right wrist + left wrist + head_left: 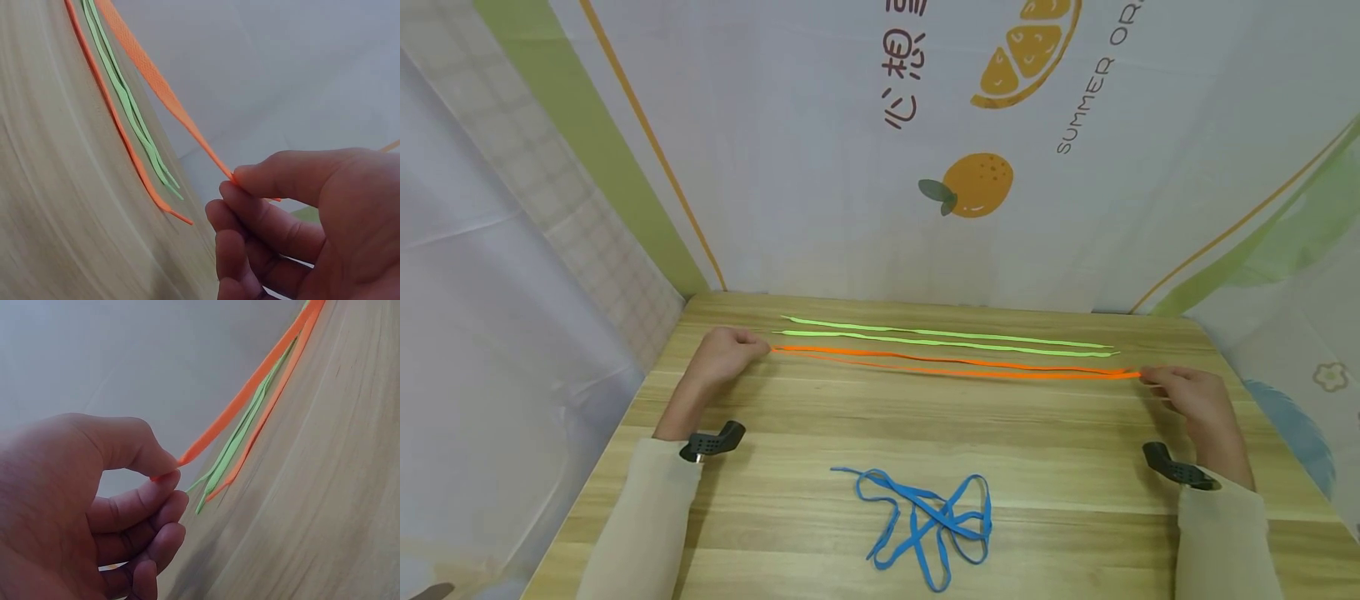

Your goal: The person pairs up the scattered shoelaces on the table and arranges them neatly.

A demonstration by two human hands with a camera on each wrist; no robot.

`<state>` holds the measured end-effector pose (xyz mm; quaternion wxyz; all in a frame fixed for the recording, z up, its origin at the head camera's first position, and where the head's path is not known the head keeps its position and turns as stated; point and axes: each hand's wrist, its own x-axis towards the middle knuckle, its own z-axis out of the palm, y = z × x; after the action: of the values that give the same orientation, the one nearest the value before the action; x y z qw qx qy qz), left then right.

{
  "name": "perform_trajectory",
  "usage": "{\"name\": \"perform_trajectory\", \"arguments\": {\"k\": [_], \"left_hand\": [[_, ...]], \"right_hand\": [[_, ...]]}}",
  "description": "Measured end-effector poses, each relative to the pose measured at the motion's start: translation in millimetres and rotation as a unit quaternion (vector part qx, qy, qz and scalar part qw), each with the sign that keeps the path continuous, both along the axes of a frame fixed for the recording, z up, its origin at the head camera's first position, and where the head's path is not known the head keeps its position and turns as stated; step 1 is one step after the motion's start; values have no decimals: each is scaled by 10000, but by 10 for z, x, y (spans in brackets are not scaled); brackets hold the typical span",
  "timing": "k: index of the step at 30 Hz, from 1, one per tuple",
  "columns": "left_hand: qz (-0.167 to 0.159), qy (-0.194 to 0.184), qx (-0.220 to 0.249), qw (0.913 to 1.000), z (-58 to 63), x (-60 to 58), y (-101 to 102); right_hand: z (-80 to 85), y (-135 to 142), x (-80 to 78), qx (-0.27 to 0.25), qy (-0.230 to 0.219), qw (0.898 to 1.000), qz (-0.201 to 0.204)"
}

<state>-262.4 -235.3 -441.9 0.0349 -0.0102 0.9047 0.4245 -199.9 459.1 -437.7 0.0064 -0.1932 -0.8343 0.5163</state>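
Observation:
An orange shoelace (250, 387) is stretched between the two hands, raised off the table. Thumb and index finger of the left hand (727, 358) pinch one end, with the other fingers curled below. The right hand (1197, 396) pinches the opposite end the same way; a short tip pokes out past its fingers in the right wrist view. Beneath it, a second orange shoelace (147, 182) lies straight on the table. Just behind, two green shoelaces (962, 334) lie side by side, nearly parallel to it. A blue shoelace (951, 523) lies in tangled loops nearer the person.
The wooden table (760, 433) ends at a white printed cloth (820, 208) hanging behind its back edge. More cloth hangs at the left side. A black camera mount sits on each wrist over the light sleeves.

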Motion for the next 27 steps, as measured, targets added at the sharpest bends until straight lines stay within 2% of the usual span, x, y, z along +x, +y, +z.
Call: {"name": "perform_trajectory", "arguments": {"k": [18,27], "left_hand": [[-227,-97,-86,9997,-30,-17,0],[-315,-97,-121,9994,-32,-22,1]], "right_hand": [[-30,-42,-34,61,57,10000,-6],[-39,-51,-47,284,12,9996,-45]]}}
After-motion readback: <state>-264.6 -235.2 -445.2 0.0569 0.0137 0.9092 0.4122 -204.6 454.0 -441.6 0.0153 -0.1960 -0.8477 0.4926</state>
